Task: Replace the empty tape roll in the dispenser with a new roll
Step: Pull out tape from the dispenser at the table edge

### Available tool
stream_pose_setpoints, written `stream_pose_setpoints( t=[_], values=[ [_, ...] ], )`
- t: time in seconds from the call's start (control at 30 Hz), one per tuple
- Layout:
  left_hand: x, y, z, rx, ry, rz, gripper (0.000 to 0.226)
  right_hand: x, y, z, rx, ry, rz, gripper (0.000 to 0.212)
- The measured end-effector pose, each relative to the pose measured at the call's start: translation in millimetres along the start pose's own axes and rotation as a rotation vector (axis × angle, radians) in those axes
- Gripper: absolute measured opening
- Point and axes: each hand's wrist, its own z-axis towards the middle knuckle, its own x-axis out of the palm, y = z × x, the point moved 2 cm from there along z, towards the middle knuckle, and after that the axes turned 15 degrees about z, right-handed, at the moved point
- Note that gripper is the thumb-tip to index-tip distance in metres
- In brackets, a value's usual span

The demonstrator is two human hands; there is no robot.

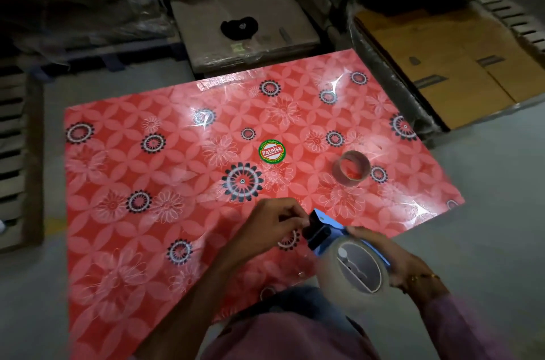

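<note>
Pink sleeves fill the bottom of the frame as a person works low over a glossy red floral-patterned table top (147, 171), two bare hands meeting at its near edge, lower centre-right. Their right hand (392, 259) is curled around the blue plastic tape dispenser (330, 234), whose hub already carries one full roll of clear packing tape (358, 266); their left hand (274, 227) pinches at the dispenser's black roller end (317, 230), apparently drawing the tape's loose end toward the cutter, though the tape itself is too clear to make out there. One empty brown cardboard tape core (351, 167) lies apart on the table top, right of centre, so the swap seems nearly finished and threading remains. Risks from here are modest: the free end could slip from the pinch and stick back on the roll, it could be fed around the wrong side of the roller, or it could fold on itself and wrinkle; fingertips working close to the serrated blade could be nicked. Counted: two hands, one dispenser, one new roll, one spent core, one round green-and-red brand sticker (271, 151) at the centre of the table top, and one dark cloth-like object (239, 27) on a flattened carton at upper centre.
</note>
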Motion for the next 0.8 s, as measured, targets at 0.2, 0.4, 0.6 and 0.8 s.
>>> stream_pose_setpoints(
  t=[0.2,0.4,0.6,0.8],
  values=[
    [-29.4,1.0,16.6,-0.070,-0.132,0.022,0.014,19.8,53.8,11.8,-0.140,0.030,-0.147,0.031],
    [-32.8,2.2,20.4,-0.166,-0.225,-0.113,0.021,16.5,81.8,31.3,-0.224,0.089,-0.286,0.027],
    [-38.7,-2.5,21.3,-0.255,-0.117,-0.190,0.019,23.0,111.1,41.4,-0.170,0.185,-0.442,0.023],
    [-53.1,0.7,29.7,-0.265,0.068,0.004,0.023,43.1,144.8,58.6,-0.264,0.284,-0.751,0.019]
  ],
)
